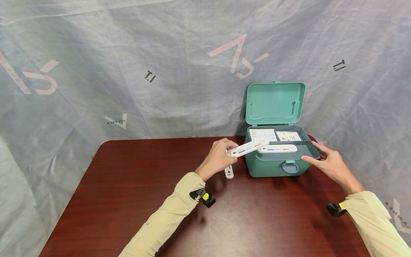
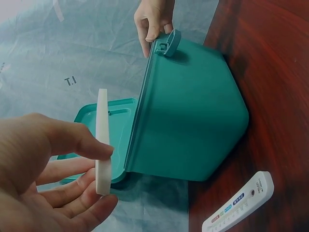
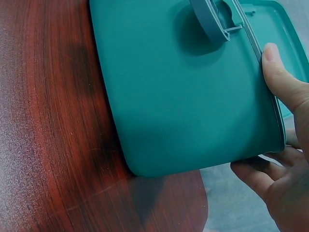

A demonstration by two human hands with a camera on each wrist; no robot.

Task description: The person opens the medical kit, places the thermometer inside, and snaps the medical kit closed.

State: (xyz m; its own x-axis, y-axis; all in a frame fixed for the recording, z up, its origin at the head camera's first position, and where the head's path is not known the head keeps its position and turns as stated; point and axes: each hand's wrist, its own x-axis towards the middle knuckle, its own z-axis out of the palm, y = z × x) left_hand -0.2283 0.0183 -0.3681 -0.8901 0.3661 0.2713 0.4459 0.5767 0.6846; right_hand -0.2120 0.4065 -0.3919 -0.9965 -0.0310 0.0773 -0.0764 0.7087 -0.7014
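My left hand (image 1: 219, 157) pinches a flat white plastic strip with coloured labels (image 1: 248, 148) between thumb and fingers. Its far end reaches over the left rim of a teal storage box (image 1: 268, 168); the left wrist view shows the strip edge-on. A similar labelled strip (image 1: 277, 149) lies on the box's front tray section. Another white strip (image 2: 241, 200) is on the table left of the box, partly hidden by my left hand in the head view. At the box's right front corner, my right hand (image 1: 330, 164) grips the rim, thumb on top and fingers around the side.
The box's lid (image 1: 275, 103) stands raised at the back. Behind the tray's divider sit a white packet printed "Surgical" (image 1: 263, 135) and a smaller white packet (image 1: 289, 136). A grey latch (image 1: 290, 167) hangs on the front. Grey cloth (image 1: 179, 89) rises behind the dark red table (image 1: 144, 178).
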